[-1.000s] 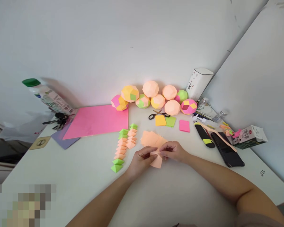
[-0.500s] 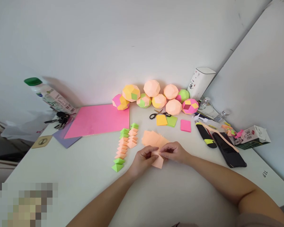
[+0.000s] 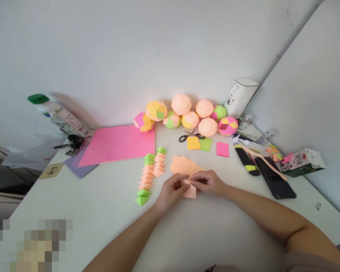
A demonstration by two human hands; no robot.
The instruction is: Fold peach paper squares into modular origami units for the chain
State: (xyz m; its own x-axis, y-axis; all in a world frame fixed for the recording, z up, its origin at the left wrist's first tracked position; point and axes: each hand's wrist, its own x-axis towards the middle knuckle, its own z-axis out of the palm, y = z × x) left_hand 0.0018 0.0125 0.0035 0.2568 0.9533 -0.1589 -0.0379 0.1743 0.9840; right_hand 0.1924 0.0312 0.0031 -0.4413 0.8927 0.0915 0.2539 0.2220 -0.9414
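Between my two hands is a small peach sheet of paper (image 3: 190, 192), its top edge pinched and partly hidden by fingers. My left hand (image 3: 172, 189) grips its left side with thumb and fingers. Opposite it, my right hand (image 3: 209, 183) pinches the upper right part. Just beyond lie loose peach paper sheets (image 3: 181, 164), partly covered by my fingers. Left of my hands run two rows of folded paper pieces (image 3: 146, 176), green at the ends or top and peach between.
Faceted paper balls (image 3: 181, 105) line the wall. In front sit scissors (image 3: 190, 136) and sticky-note pads (image 3: 222, 149). A pink board (image 3: 119, 144) and a bottle (image 3: 64, 117) are left; a box cutter (image 3: 247, 160), phone (image 3: 275, 177) and carton (image 3: 307, 162) are right.
The lower part of the held paper has tilted up slightly and turned in my fingers. Both hands keep their grip in nearly the same place.
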